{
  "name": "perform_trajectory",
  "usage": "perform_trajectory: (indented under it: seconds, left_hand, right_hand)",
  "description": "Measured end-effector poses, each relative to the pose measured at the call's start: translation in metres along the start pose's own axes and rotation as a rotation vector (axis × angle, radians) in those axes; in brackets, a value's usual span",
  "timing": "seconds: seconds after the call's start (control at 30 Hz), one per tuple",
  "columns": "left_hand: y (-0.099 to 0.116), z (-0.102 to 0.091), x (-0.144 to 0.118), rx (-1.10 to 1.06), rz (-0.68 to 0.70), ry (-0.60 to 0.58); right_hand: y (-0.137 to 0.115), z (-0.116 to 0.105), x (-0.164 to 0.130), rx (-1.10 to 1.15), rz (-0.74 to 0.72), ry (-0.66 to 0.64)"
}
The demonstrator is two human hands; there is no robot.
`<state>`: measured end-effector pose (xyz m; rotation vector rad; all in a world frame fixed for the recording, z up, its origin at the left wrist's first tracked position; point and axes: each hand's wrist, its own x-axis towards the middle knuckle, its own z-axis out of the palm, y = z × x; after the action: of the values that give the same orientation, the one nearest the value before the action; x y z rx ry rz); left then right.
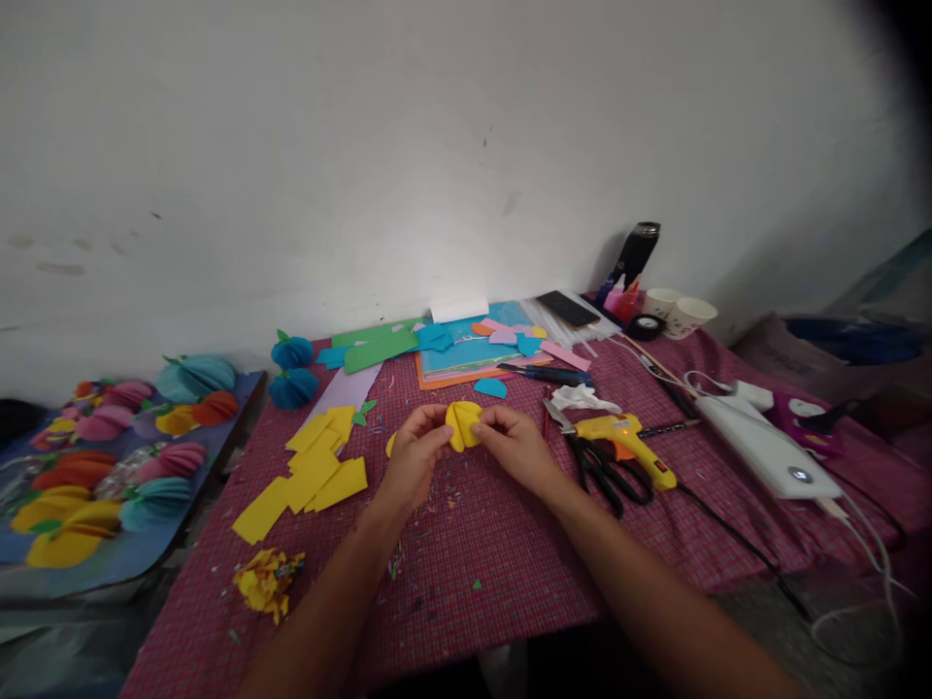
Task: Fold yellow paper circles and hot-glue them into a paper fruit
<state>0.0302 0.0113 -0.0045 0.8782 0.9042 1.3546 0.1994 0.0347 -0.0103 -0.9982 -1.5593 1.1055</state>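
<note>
Nearest, on the bench [510, 602] with its red checked cloth, a crumpled yellow paper wad [269, 582] is seen far to the left of the glue gun [608, 429] and closer to the front edge. Loose yellow paper pieces [315, 471] are spread beyond the wad, also well left of the glue gun. Between those pieces and the glue gun, a folded yellow paper shape [463, 425] is held just above the cloth: its left side is pinched by the fingertips of the left hand [418, 447], its right side by those of the right hand [514, 442]. Black-handled scissors [608, 476] are laid partly beneath the glue gun, while a white box-shaped device [764, 447] with cables is placed to its right. Just beyond the glue gun a crumpled white tissue [582, 398] is found; a blue half-disc [490, 388] is set farther left. Behind these, coloured paper sheets [382, 347] are stacked and scattered to the left, beyond the glue gun. A dark phone [568, 309] is laid well behind it, and a black tape roll [647, 327] and paper cups [691, 316] are placed behind and to its right. Farthest back, a black bottle [638, 252] is stood near the wall [408, 146].
</note>
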Motion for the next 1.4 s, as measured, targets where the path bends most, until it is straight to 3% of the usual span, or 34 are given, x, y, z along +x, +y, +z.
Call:
perform_trajectory:
  seconds: [0.2,0.47,0.97,1.4]
  left_hand:
    - [-0.003,-0.002,0.001,-0.012,0.009,-0.027]
    - [-0.002,0.000,0.003,-0.021,-0.030,0.050]
    - [0.000,0.001,0.003,-0.018,-0.040,0.056]
    - [0.003,0.008,-0.002,0.092,0.005,0.021]
  right_hand:
    - [0.002,0.002,0.000,0.027,0.003,-0.002]
    - [0.001,0.001,0.000,0.037,-0.064,-0.058]
    - [0.004,0.002,0.000,-0.004,-0.113,-0.078]
    - [0.011,0.004,-0.004,-0.062,-0.041,-0.034]
